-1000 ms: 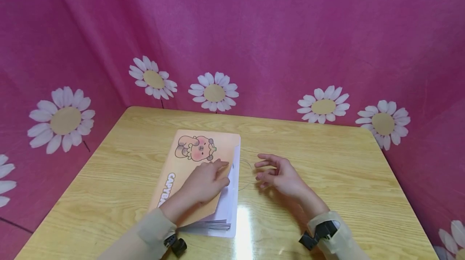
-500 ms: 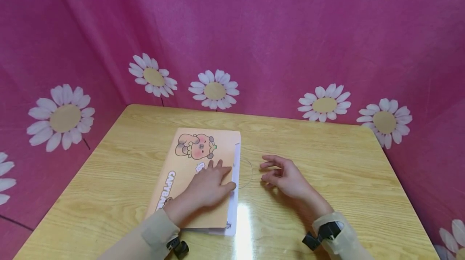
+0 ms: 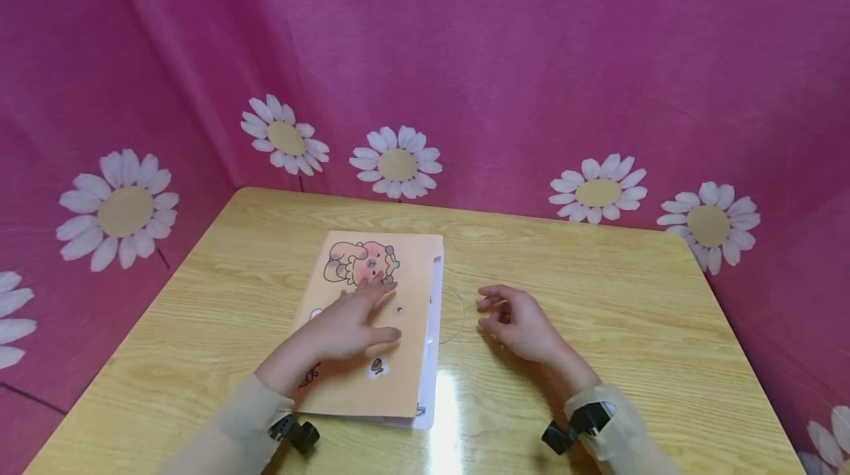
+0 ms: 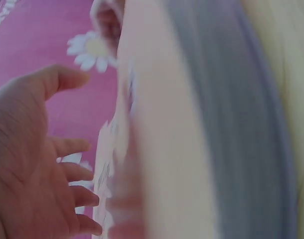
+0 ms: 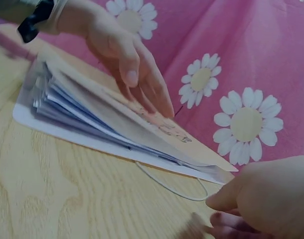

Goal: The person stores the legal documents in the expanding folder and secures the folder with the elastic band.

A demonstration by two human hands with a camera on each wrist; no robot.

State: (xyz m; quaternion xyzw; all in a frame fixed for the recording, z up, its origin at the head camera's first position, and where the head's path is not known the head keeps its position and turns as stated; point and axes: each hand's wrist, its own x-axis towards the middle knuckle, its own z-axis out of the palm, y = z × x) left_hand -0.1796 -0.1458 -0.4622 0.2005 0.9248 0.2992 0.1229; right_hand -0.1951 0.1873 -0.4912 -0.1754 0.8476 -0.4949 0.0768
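A peach document folder (image 3: 398,386) with a capybara drawing lies on the wooden table, sheets stacked inside it. Its cover is down over most of them, leaving a white strip (image 3: 432,342) along the right edge. From that edge a thin elastic cord (image 3: 463,313) loops onto the table. My left hand (image 3: 345,324) is over the cover with fingers spread; whether the fingertips touch it I cannot tell. To the right of the cord, my right hand (image 3: 521,320) has loosely bent fingers and holds nothing. In the right wrist view, the sheets (image 5: 67,107) fan apart at the near end.
The pale wooden table (image 3: 598,276) reaches back to a pink cloth (image 3: 465,54) printed with white daisies, which also hangs at both sides. Each wrist wears a small black camera, as on the right sleeve (image 3: 591,420).
The folder's cover has come down flatter, hiding more of the white inside and the papers. My left hand has shifted left, away from the cover's edge. My right hand has barely moved.
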